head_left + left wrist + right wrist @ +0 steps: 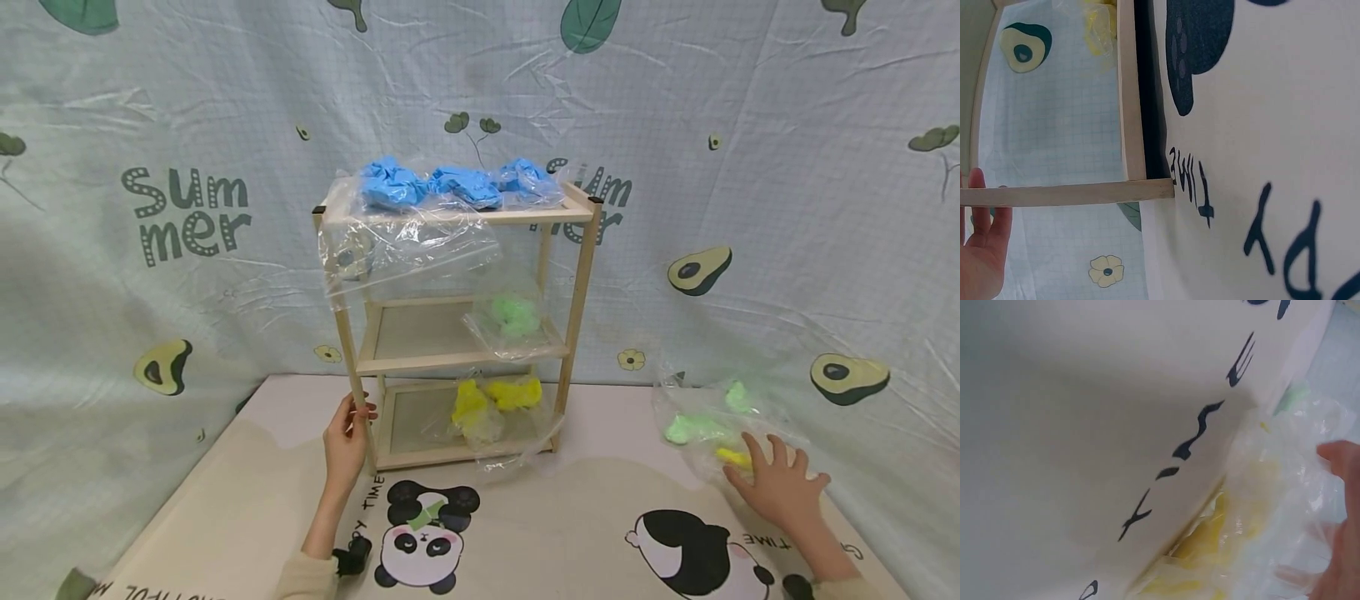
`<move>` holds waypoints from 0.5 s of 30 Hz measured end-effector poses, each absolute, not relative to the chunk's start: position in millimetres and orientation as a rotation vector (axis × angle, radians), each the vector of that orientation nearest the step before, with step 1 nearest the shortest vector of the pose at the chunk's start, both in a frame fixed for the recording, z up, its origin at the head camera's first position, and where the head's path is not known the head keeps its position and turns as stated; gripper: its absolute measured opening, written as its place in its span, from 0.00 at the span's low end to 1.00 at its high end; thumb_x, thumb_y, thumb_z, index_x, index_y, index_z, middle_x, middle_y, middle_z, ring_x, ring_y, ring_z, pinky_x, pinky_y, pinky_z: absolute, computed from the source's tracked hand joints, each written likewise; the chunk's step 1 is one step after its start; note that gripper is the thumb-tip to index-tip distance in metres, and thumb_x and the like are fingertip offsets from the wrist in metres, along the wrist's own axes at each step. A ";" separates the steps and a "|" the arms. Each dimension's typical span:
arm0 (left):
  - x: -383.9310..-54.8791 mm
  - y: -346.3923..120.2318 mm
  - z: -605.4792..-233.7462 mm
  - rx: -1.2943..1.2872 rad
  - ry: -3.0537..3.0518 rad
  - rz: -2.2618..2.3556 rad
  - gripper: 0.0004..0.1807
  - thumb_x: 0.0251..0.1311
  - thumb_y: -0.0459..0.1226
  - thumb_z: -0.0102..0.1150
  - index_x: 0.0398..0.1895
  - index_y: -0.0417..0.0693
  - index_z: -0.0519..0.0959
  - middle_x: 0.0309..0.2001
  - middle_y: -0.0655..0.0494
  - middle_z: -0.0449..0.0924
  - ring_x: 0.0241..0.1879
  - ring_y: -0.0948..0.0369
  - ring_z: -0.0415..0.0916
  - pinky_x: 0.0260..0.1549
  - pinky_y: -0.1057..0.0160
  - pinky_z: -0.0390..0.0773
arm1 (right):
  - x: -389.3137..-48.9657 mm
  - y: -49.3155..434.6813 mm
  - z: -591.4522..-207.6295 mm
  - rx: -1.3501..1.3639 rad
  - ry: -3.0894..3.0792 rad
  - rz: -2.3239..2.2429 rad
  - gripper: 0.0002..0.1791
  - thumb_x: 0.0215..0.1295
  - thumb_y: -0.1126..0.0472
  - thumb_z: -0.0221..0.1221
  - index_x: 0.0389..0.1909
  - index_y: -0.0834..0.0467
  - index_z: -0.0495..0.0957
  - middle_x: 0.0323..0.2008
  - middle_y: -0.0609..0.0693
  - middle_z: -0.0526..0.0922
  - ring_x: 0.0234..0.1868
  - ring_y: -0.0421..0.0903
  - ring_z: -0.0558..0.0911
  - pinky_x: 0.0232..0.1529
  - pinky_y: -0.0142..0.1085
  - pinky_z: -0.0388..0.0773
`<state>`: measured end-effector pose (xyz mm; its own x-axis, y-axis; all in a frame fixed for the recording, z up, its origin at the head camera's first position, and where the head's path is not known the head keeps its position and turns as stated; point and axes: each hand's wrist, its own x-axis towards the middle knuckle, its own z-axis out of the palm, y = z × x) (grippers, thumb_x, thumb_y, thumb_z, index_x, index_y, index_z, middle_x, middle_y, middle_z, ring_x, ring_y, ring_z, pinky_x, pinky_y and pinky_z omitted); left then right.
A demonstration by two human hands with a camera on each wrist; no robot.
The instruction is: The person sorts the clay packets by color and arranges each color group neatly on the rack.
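A wooden three-tier shelf point(461, 365) stands on the table, and my left hand point(347, 442) holds its front left post point(1066, 194) near the lower tier. My right hand point(780, 487) is spread, fingers apart, at the clear plastic bags on the right. One bag there has a yellow lump point(733, 457) in it, close to the thumb; the others have green lumps point(693, 428). In the right wrist view, the crinkled bag point(1254, 506) lies beside the fingers point(1335, 456); whether they touch it is hard to tell.
Bagged blue bundles point(463, 187) lie on the top tier, and an overhanging clear bag point(420, 250) hangs off its front. A bagged green lump point(515, 316) sits on the middle tier. Bagged yellow lumps point(513, 393) lie on the bottom tier. A printed curtain point(225, 317) hangs behind.
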<state>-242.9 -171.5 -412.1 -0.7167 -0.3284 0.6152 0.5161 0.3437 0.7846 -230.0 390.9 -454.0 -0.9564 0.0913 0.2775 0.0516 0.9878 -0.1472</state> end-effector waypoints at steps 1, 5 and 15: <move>-242.9 -171.6 -412.3 -0.164 -1.873 -1.459 0.12 0.58 0.24 0.46 0.44 0.24 0.70 0.31 0.32 0.75 0.28 0.78 0.72 0.28 0.80 0.72 | -230.7 391.9 -453.4 -0.106 -2.876 0.205 0.38 0.59 0.37 0.47 0.59 0.62 0.55 0.54 0.74 0.50 0.49 0.80 0.51 0.36 0.74 0.46; -242.5 -171.8 -412.2 -0.165 -1.872 -1.457 0.12 0.58 0.24 0.46 0.44 0.25 0.71 0.31 0.33 0.75 0.28 0.77 0.72 0.28 0.80 0.72 | -235.4 396.6 -450.2 -0.131 -3.008 0.208 0.45 0.55 0.30 0.45 0.60 0.62 0.55 0.55 0.79 0.46 0.48 0.83 0.50 0.37 0.76 0.44; -241.7 -171.2 -411.5 -0.152 -1.878 -1.456 0.12 0.59 0.24 0.46 0.45 0.25 0.71 0.31 0.33 0.76 0.28 0.75 0.73 0.27 0.78 0.72 | -248.9 409.2 -451.5 -0.182 -3.248 0.047 0.55 0.45 0.20 0.39 0.60 0.63 0.55 0.44 0.78 0.62 0.44 0.79 0.61 0.42 0.75 0.48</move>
